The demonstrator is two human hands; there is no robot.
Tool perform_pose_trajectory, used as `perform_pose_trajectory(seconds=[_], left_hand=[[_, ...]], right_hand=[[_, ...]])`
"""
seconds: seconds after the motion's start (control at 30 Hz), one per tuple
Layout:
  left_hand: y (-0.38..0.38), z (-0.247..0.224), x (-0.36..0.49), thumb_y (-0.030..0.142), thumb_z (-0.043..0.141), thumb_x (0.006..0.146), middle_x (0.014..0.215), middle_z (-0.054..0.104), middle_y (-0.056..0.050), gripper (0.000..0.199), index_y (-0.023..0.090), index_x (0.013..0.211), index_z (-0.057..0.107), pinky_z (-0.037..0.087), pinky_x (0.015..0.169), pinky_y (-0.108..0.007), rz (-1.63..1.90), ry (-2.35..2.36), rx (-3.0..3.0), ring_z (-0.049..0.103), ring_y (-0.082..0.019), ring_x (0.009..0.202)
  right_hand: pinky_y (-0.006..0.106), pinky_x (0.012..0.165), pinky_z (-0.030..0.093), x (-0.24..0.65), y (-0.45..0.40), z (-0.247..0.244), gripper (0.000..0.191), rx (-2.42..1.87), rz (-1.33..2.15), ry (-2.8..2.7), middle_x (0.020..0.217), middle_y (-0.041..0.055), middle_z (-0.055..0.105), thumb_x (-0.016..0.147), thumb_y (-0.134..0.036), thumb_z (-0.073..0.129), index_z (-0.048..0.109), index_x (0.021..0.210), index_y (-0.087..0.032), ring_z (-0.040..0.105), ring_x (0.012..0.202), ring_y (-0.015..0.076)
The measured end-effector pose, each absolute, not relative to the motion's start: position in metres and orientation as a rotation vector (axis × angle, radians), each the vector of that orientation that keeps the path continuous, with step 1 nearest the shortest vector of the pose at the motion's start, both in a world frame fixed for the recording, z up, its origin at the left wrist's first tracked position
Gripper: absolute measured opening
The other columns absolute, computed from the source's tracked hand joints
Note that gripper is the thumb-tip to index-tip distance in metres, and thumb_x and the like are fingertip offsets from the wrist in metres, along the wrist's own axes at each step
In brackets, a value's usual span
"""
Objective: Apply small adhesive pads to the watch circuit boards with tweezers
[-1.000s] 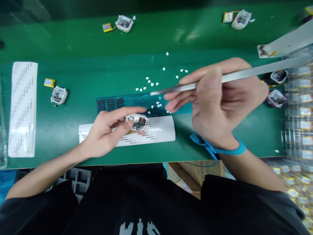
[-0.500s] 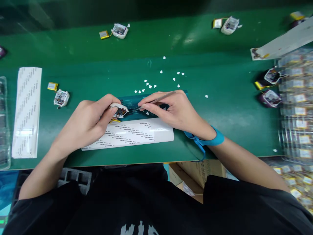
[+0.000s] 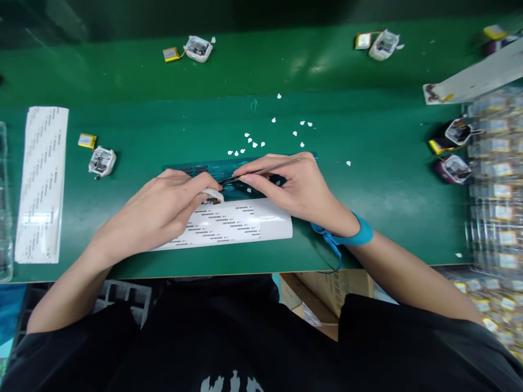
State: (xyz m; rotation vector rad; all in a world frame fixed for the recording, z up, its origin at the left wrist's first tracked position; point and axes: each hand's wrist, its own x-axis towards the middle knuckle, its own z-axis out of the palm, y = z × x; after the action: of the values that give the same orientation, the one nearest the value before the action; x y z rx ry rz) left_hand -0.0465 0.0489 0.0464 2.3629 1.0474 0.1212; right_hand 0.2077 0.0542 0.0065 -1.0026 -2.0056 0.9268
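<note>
My left hand (image 3: 163,209) is closed round a small white device housing (image 3: 213,196), which is mostly hidden under its fingers. The left index fingertip reaches to the tweezers' tips. My right hand (image 3: 288,182) pinches metal tweezers (image 3: 267,169), which point left and down at a teal mat (image 3: 237,166). Whether the tips hold anything is too small to tell. Under the left hand and beside the mat lies a printed white sheet (image 3: 229,223). Several small white round pieces (image 3: 255,145) are scattered beyond the mat.
Open white housings with yellow batteries lie at the left (image 3: 102,161), top middle (image 3: 198,49) and top right (image 3: 384,44). Dark housings (image 3: 454,169) sit by stacked clear trays (image 3: 500,190) on the right. Another printed sheet (image 3: 43,185) lies far left.
My left hand has moved right, its index finger now stretching to the tweezers' tips. The white housing has shifted right and slightly down and is more covered. My right hand has barely moved.
</note>
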Motion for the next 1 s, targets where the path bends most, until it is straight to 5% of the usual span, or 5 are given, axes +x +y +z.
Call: perform_pose_trajectory(seconds=[0.4, 0.57, 0.67, 0.8, 1.0], left_hand=[[0.052, 0.051, -0.041, 0.015, 0.036, 0.099, 0.092, 0.066, -0.008, 0.036, 0.020, 0.123, 0.062, 0.043, 0.086, -0.041, -0.042, 1.000, 2.517, 0.063, -0.026, 0.090], [0.044, 0.064, -0.038, 0.018, 0.046, 0.100, 0.108, 0.073, -0.004, 0.023, 0.026, 0.112, 0.064, 0.047, 0.097, -0.044, 0.554, 0.932, 1.978, 0.065, -0.026, 0.109], [0.051, 0.062, -0.037, 0.014, 0.053, 0.097, 0.096, 0.077, -0.001, 0.017, 0.025, 0.096, 0.066, 0.055, 0.086, -0.037, 1.017, 0.974, 1.253, 0.071, -0.022, 0.093], [0.067, 0.047, -0.037, 0.009, 0.053, 0.089, 0.092, 0.079, -0.013, 0.022, 0.015, 0.074, 0.068, 0.057, 0.071, -0.029, 0.928, 1.127, 0.715, 0.069, -0.019, 0.076], [0.063, 0.042, -0.029, 0.016, 0.054, 0.091, 0.092, 0.075, -0.014, 0.023, 0.009, 0.084, 0.075, 0.048, 0.052, -0.023, 0.870, 1.083, 0.756, 0.058, -0.014, 0.063]], right_hand=[[0.028, 0.065, 0.059, 0.204, 0.046, -0.002, 0.019, -0.952, 0.317, -2.039, 0.103, 0.0006, 0.079, 0.098, -0.016, 0.060, 0.074, 0.108, -0.023, 0.073, 0.075, 0.0135], [0.029, 0.065, 0.061, 0.207, 0.050, 0.006, 0.025, -0.849, 0.228, -1.968, 0.111, 0.0021, 0.077, 0.096, -0.014, 0.062, 0.070, 0.117, -0.025, 0.074, 0.078, 0.0137], [0.030, 0.069, 0.063, 0.209, 0.050, 0.008, 0.031, -0.851, 0.134, -1.997, 0.114, 0.0006, 0.076, 0.095, -0.012, 0.064, 0.069, 0.121, -0.029, 0.075, 0.081, 0.0152], [0.032, 0.072, 0.064, 0.209, 0.047, 0.010, 0.036, -0.801, 0.061, -2.006, 0.115, 0.0035, 0.075, 0.092, -0.009, 0.066, 0.069, 0.123, -0.027, 0.076, 0.085, 0.0176], [0.031, 0.072, 0.066, 0.211, 0.039, 0.018, 0.043, -0.729, 0.031, -2.070, 0.117, 0.0055, 0.074, 0.090, -0.005, 0.067, 0.065, 0.128, -0.025, 0.076, 0.094, 0.0193]])
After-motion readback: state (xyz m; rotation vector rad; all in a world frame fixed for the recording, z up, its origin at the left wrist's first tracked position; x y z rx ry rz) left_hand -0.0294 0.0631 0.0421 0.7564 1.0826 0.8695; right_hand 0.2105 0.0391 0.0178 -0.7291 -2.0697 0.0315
